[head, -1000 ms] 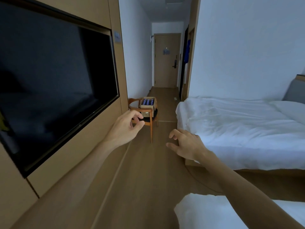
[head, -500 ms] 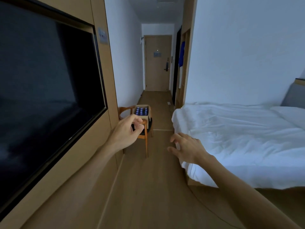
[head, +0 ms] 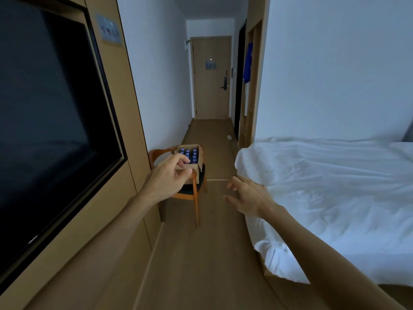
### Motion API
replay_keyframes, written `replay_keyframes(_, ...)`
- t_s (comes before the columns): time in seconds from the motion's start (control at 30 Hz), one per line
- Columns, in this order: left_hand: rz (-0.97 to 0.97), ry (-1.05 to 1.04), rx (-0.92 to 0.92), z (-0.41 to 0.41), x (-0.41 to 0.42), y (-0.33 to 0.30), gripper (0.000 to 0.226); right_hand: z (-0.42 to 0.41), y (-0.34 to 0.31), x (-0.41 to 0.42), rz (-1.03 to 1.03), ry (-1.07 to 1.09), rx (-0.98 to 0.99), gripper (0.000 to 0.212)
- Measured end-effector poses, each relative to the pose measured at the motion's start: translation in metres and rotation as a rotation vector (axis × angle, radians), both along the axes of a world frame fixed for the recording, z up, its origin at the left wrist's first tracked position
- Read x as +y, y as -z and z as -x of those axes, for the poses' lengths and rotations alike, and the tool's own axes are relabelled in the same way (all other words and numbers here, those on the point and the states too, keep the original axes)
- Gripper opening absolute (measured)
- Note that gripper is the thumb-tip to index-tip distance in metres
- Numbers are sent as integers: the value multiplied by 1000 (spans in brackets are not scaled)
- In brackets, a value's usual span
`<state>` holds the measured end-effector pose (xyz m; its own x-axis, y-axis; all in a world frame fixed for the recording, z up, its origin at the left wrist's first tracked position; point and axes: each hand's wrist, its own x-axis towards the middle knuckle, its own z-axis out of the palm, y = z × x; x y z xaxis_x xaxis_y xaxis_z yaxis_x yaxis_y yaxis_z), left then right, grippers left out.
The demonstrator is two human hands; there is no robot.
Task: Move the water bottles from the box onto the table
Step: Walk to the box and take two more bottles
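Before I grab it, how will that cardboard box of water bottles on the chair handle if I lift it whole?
Probably heavy for its size: the cardboard box looks packed with capped water bottles. The open top may let the walls flex, so supporting it from underneath seems wiser. It sits on a chair near the front edge, so a push could tip it off.

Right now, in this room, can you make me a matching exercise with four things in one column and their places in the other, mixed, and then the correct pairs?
Things:
1. box
2. bottles
3. bed
4. door

Places:
A. far end of the corridor
B. inside the box
C. on the wooden chair
D. along the right side of the room

Pairs: 1-C, 2-B, 3-D, 4-A
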<state>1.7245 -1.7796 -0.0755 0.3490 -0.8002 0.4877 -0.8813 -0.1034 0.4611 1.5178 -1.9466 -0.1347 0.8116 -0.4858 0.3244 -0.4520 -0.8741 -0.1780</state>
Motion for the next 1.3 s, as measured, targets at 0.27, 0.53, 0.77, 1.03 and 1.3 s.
replay_keyframes(0.27,-67,-49,-31,-79,-128,-2,23,-87,0,-132,-12,-21,1,34)
replay_keyframes(0.53,-63,-70,41,-159,-239,16,21,-163,20,-250,-24,-27,35,37)
replay_keyframes(0.77,-75,-89,78,-254,-350,29,20,-262,34,-365,-21,-17,50,32)
replay_keyframes(1.03,-114,-109,100,-356,-475,32,16,-365,51,-484,-38,7,52,49)
replay_keyframes(1.3,-168,-153,128,-428,-582,56,16,-448,81,-600,-101,-25,76,43)
